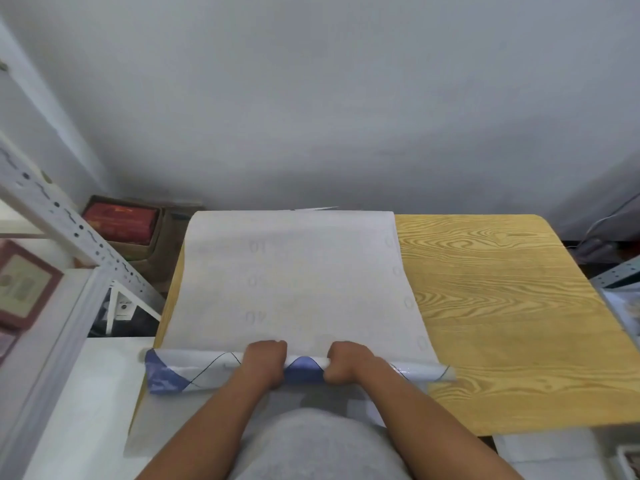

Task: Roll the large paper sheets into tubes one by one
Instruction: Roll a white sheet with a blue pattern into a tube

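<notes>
A large white paper sheet [294, 278] lies face down on the left half of a wooden table [502, 306], with faint mirrored numbers showing through. Its near edge is curled into a roll [194, 372] whose outer face shows blue patches and thin black curves. My left hand [266, 365] and my right hand [346, 365] both grip this roll near its middle, a short gap apart, fingers wrapped over the top. More paper [156, 427] hangs over the table's near edge below the roll.
A grey wall stands right behind the table's far edge. A white metal shelf frame [69, 223] slants at the left, with a cardboard box of red packs [121, 223] on the floor behind it. Framed pictures [20, 282] sit at far left.
</notes>
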